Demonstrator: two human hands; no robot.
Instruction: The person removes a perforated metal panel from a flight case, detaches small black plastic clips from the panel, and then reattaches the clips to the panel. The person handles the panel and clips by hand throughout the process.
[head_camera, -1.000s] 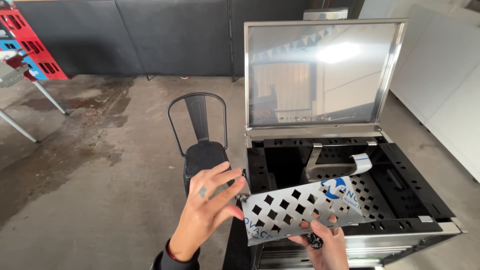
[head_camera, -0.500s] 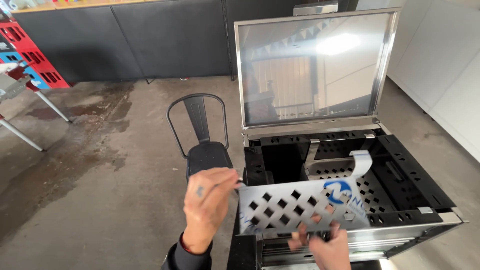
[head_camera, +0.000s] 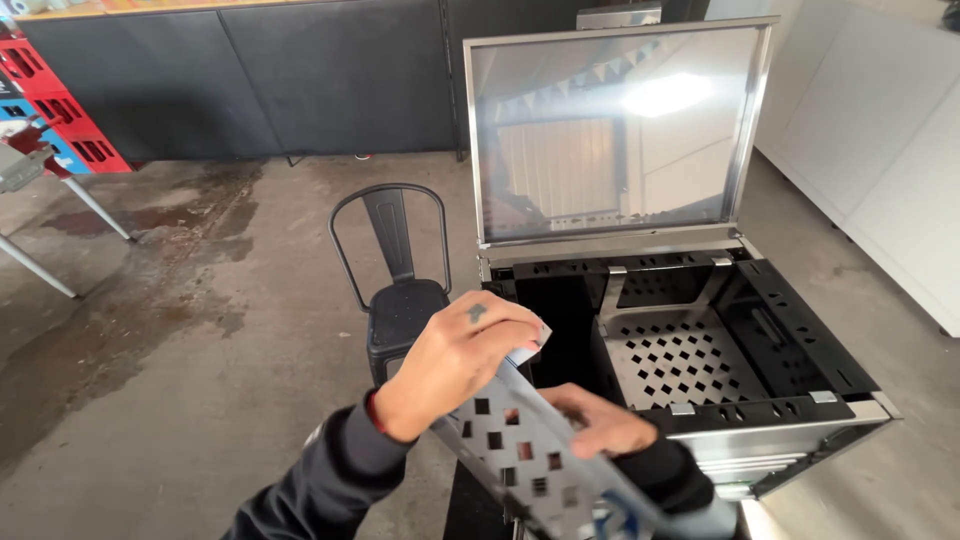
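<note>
Two hands are gripping one grey perforated metal panel with square holes (head_camera: 520, 455), tilting it in the air just in front of the open black computer case (head_camera: 800, 350), low in the view. The left hand (head_camera: 455, 360) is clamping the panel's upper edge, fingers (head_camera: 515, 325) curling over it and pressing together. The right hand (head_camera: 600, 420) is supporting it from behind, fingers pinching the sheet through from the far side. By my judgement the panel is being turned and handled clear of the case; the next move is calling for a steady two-handed hold so the edges are not scraping the frame. Inside the case a perforated black floor (head_camera: 680, 360) is showing, and its glass side panel (head_camera: 610, 130) is standing upright. Beside it a black metal chair (head_camera: 400, 300) is standing on the stained concrete floor (head_camera: 180, 380).
</note>
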